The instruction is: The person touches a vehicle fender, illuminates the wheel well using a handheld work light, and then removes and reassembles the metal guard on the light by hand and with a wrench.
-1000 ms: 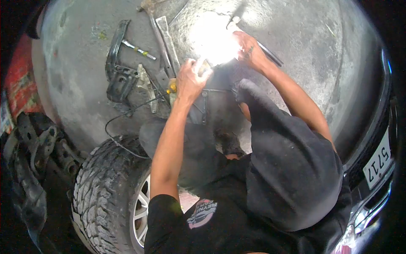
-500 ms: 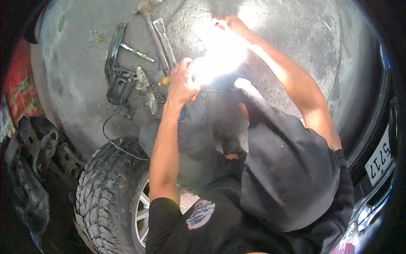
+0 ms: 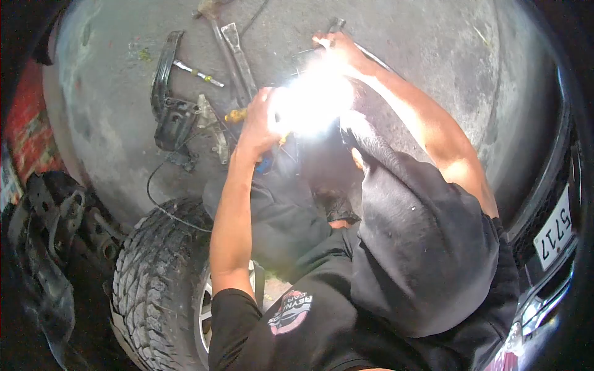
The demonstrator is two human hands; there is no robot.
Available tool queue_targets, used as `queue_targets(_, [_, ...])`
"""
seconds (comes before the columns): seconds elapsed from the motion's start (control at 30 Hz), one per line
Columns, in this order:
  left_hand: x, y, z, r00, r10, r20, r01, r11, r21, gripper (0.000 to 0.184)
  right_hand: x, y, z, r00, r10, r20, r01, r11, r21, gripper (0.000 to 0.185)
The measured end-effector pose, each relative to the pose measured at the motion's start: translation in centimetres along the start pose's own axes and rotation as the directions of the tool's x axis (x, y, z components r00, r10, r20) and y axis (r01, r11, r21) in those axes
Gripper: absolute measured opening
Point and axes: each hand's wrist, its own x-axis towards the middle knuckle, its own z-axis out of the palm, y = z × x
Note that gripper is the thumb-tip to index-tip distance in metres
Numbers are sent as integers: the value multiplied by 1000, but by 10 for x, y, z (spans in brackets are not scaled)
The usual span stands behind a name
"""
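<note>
A bright white glare point(image 3: 314, 102) fills the space between my hands and hides the work there. My left hand point(image 3: 257, 123) is at its left edge, fingers curled around something the light washes out. A yellow handle point(image 3: 236, 115) shows beside that hand; I cannot tell whether it is held. Above the glare, my right hand point(image 3: 340, 51) has its fingers bent and drawn together, and what they hold is not clear. Just beyond it, a metal tool point(image 3: 337, 25) with a long thin shaft shows past the hand and forearm.
Long metal bars point(image 3: 238, 59), a dark bracket point(image 3: 176, 127), a light metal bracket point(image 3: 212, 130) and a ratchet-like tool point(image 3: 198, 73) lie on the concrete floor. A tyre point(image 3: 154, 284) is at lower left, near dark metal parts point(image 3: 46, 241). A car's licence plate point(image 3: 552, 227) is at right.
My left hand has shifted slightly left. My right hand has moved a little down, and the metal tool beyond it now shows. The glare covers less of the right hand.
</note>
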Motion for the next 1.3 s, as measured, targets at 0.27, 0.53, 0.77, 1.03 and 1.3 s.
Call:
queue_targets(0.27, [60,-10,3,998,-34,-49,41,990,138,38,24,-67,-79,922,19,386,-135,952,276,22])
queue_targets(0.53, [130,-27,39,991,-55,122,-8,885,466,30,22,-37,-44,958,-123,260,166,975,-150,28])
queue_targets(0.77, [130,-34,6,972,-46,232,-4,978,211,20,39,-72,-56,827,161,539,-269,955,127,37])
queue_targets(1.03, [119,-39,11,970,28,241,-138,882,451,17,48,-84,-43,847,153,509,-111,987,-113,28])
queue_targets(1.3, [121,-13,0,943,-72,324,-122,833,539,22,64,-87,-38,718,68,693,289,877,-385,23])
